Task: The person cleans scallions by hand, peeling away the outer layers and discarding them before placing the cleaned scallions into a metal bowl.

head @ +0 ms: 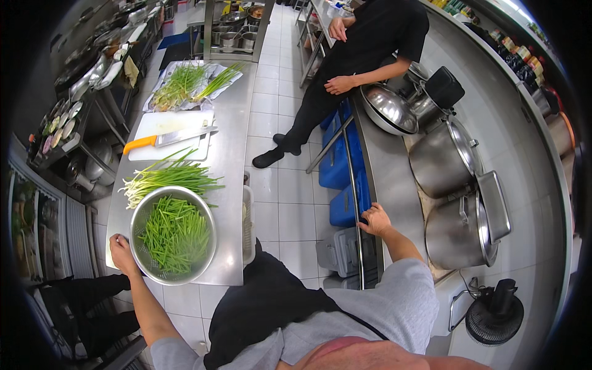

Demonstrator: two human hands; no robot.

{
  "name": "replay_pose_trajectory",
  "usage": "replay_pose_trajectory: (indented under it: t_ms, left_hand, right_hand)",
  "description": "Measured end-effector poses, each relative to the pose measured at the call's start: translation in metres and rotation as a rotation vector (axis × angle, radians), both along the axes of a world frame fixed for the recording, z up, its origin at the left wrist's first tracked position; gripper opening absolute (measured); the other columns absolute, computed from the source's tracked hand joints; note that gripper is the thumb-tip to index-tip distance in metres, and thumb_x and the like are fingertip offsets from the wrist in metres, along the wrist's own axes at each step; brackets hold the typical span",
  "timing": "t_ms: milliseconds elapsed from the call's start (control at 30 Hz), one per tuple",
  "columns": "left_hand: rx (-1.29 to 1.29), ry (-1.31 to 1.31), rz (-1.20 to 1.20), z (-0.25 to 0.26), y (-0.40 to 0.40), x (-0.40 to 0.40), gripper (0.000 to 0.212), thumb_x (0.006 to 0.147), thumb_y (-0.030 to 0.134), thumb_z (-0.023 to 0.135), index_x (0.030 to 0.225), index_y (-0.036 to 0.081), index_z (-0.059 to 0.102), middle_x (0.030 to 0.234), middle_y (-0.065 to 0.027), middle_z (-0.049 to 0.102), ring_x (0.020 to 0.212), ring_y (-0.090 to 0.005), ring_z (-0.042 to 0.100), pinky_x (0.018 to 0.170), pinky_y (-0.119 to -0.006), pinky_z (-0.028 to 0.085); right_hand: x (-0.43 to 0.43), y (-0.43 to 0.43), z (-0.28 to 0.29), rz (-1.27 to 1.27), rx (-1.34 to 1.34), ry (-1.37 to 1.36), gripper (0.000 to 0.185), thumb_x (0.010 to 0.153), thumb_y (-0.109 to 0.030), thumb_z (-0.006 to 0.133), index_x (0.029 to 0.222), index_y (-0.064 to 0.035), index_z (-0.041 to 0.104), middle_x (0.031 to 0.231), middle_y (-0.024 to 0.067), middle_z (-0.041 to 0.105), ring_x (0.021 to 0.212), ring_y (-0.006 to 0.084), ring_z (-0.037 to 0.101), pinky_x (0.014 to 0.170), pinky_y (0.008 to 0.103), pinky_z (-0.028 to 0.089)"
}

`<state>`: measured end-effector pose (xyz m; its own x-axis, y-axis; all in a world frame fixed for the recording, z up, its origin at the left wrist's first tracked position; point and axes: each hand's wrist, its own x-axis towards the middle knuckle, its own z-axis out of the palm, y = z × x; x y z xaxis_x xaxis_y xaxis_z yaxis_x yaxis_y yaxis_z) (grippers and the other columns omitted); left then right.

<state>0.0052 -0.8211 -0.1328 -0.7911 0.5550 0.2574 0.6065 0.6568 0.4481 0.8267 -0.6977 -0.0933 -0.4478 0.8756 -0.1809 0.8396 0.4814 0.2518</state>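
Observation:
A perforated steel colander (212, 226) holds cut green stalks (175, 233), seemingly garlic chives or scallions. It stands at the near end of a steel worktable (230, 259). My left hand (122, 255) is at the table's left corner, right beside the colander's rim, with its fingers curled; whether it grips anything is unclear. Uncut stalks with white ends (171, 178) lie just beyond the colander. Further off, an orange-handled kitchen knife (171, 138) rests on a white cutting board (173, 121). Out to the right, my right hand (375, 219) grips the front edge of a steel counter (393, 185).
A co-worker in black (370, 41) stands ahead by the right counter. Large lidded stockpots (439, 157) and upturned steel bowls (391, 108) line that counter. Blue bins (344, 157) sit below. More greens (182, 85) lie on paper at the table's far end. A black fan (494, 314) is at lower right.

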Motion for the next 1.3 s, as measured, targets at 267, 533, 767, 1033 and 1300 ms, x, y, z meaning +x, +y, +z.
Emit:
replay_pose_trajectory:
  t_ms: [267, 533, 767, 1033, 1300]
  left_hand:
    - [0.022, -0.015, -0.006, 0.002, 0.000, 0.001, 0.028, 0.097, 0.026, 0.048, 0.113, 0.006, 0.060, 0.106, -0.0168, 0.067, 0.092, -0.0366, 0.064, 0.079, -0.045, 0.049]
    - [0.070, -0.016, 0.033, 0.002, 0.002, 0.003, 0.027, 0.099, 0.027, 0.046, 0.113, 0.006, 0.055, 0.102, -0.0191, 0.067, 0.090, -0.0402, 0.063, 0.077, -0.047, 0.048]
    - [0.138, 0.020, 0.018, -0.005, 0.000, -0.002, 0.022, 0.100, 0.025, 0.045, 0.101, 0.004, 0.051, 0.097, -0.0196, 0.064, 0.087, -0.0416, 0.061, 0.074, -0.049, 0.046]
    - [0.133, 0.007, -0.016, -0.007, -0.001, -0.005, 0.021, 0.099, 0.023, 0.046, 0.106, 0.004, 0.053, 0.101, -0.0199, 0.064, 0.091, -0.0409, 0.061, 0.077, -0.048, 0.046]
    - [0.135, -0.002, 0.000, -0.009, 0.000, -0.007, 0.030, 0.098, 0.020, 0.044, 0.124, 0.006, 0.053, 0.116, -0.0222, 0.063, 0.101, -0.0409, 0.062, 0.084, -0.046, 0.048]
  right_hand:
    - [-0.002, 0.002, 0.004, 0.003, -0.029, -0.006, 0.046, 0.082, -0.051, 0.062, 0.081, -0.0064, 0.070, 0.083, 0.0120, 0.069, 0.093, 0.0260, 0.064, 0.108, 0.0387, 0.033]
    - [0.001, 0.003, 0.000, 0.001, -0.007, -0.001, 0.045, 0.082, -0.051, 0.062, 0.082, -0.0067, 0.071, 0.083, 0.0121, 0.069, 0.093, 0.0255, 0.064, 0.108, 0.0385, 0.033]
    - [-0.004, 0.003, 0.005, -0.014, -0.039, -0.030, 0.045, 0.083, -0.051, 0.061, 0.082, -0.0073, 0.070, 0.083, 0.0119, 0.069, 0.093, 0.0256, 0.064, 0.108, 0.0387, 0.033]
    - [0.000, 0.001, 0.002, -0.011, -0.027, -0.003, 0.045, 0.083, -0.051, 0.061, 0.085, -0.0070, 0.071, 0.086, 0.0125, 0.069, 0.096, 0.0255, 0.064, 0.109, 0.0388, 0.032]
    - [0.003, 0.001, 0.000, -0.005, -0.016, 0.021, 0.045, 0.081, -0.051, 0.063, 0.085, -0.0065, 0.071, 0.084, 0.0130, 0.069, 0.094, 0.0261, 0.064, 0.108, 0.0397, 0.033]
